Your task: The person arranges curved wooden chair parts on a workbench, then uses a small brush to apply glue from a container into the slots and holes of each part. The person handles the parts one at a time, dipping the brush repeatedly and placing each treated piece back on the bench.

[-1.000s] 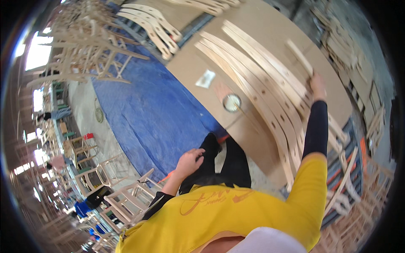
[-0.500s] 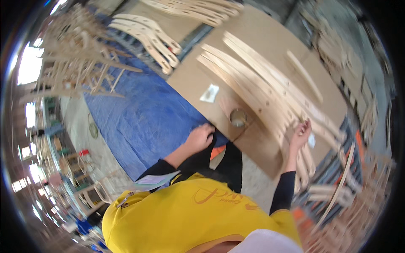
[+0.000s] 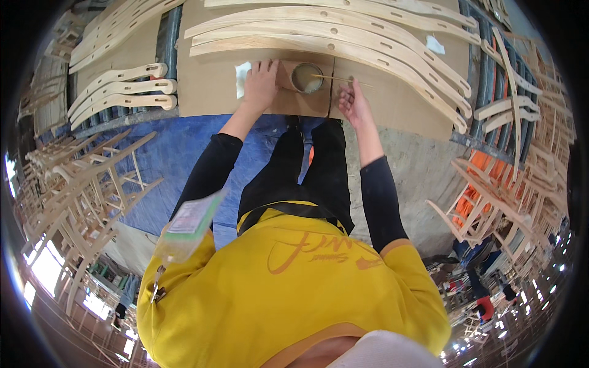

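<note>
Curved wooden pieces point(image 3: 343, 46): long pale bowed slats with slots cut in them, lying side by side across the cardboard-covered bench point(image 3: 208, 92), just beyond both hands; the nearest slat runs right behind the tin.
Cardboard on the bench: brown sheet under the slats, the tin and both hands; its near edge meets the blue tarpaulin point(image 3: 178, 159) on the floor.
Second stack of slats point(image 3: 119, 92): shorter rounded-end pieces, well to the left of the hands on the same bench.
Chair frames point(image 3: 80, 184): bare wood, piled at the left; more frames crowd the right edge of the view.
Left hand point(image 3: 261, 83): laid flat, palm down, on the cardboard just left of the tin; fingers spread, its grip closed on nothing, fingertips touching a white cloth or paper point(image 3: 242, 76).
Right hand point(image 3: 351, 101): just right of the tin, fingers pinched round the end of a thin stick point(image 3: 334, 78).
Tin point(image 3: 307, 77): small round open can with pale contents, standing upright between the two hands.
Thin stick: lies nearly level across the tin's rim, its far tip over the tin's mouth, its near end in the right hand's grip.
</note>
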Motion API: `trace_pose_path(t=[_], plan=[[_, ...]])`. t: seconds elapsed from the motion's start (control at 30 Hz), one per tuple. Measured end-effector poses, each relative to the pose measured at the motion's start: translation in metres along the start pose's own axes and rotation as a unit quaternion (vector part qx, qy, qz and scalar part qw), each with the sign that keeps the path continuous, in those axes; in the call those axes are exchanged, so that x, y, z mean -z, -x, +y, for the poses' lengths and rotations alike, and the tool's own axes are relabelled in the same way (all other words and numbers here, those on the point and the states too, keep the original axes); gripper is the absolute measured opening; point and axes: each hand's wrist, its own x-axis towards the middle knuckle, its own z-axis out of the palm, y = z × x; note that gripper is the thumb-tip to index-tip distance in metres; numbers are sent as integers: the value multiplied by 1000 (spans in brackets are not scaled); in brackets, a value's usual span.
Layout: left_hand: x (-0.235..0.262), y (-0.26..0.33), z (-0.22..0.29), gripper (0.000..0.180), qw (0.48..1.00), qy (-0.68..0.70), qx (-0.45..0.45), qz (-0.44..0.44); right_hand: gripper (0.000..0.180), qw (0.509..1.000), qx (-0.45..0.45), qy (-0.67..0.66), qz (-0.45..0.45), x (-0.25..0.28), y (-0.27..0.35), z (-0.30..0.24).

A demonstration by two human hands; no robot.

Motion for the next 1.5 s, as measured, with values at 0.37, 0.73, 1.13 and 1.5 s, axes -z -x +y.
trace_pose_path(t=[0.37,0.73,1.13,1.5], plan=[[7,18,25,29,833,517,192,-43,34,959,257,-23,118,0,55,-7],[-22,-23,88,31,592,738,324,8,26,903,406,43,131,-3,170,-21],[133,-21,91,31,655,740,147,50,18,839,515,168,55,-47,237,-65],[198,-17,87,28,734,654,-5,182,14,729,580,363,39,-70,233,-92]])
